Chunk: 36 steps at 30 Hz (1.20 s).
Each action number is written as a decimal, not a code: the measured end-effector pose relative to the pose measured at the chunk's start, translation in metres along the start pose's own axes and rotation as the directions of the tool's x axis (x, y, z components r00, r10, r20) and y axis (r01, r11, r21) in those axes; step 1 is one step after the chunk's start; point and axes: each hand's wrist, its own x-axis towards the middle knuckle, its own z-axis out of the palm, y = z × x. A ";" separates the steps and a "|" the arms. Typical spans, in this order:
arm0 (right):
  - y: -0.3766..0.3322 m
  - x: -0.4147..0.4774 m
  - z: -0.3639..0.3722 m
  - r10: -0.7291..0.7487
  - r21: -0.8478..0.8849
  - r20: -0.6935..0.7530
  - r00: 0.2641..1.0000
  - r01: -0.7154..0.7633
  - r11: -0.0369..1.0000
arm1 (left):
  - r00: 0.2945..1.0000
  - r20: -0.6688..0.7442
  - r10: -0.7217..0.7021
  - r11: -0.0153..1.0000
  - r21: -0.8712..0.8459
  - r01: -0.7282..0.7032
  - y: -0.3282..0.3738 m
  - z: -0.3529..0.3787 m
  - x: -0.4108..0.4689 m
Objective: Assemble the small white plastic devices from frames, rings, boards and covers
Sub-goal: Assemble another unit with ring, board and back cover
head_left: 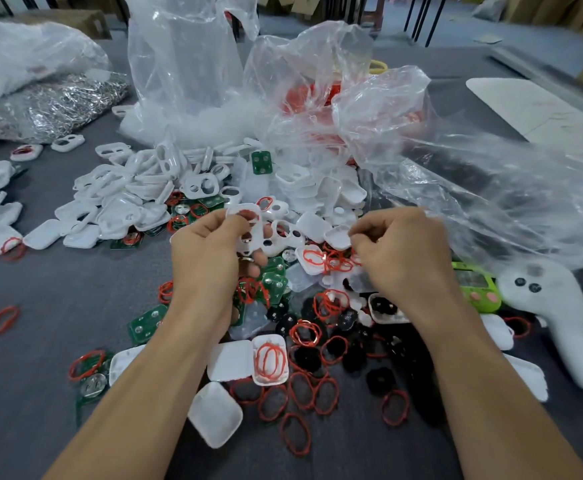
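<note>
Head view, left hand [207,252] gripping white frame [233,211], right hand [404,252] fingers [369,242] curled, hold unclear

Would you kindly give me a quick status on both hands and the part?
Left hand gripping white plastic frame, red ring inside. Right hand curled, contents unclear. Clear plastic bag crowding the right side.

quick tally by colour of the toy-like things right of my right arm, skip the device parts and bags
green handheld gadget: 1
white plush toy: 1
total: 2
</note>
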 end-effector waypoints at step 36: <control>-0.014 0.006 -0.002 -0.023 0.045 -0.011 1.000 0.024 0.999 | 0.824 0.468 -0.321 0.824 -0.291 0.486 0.017 -0.038 0.024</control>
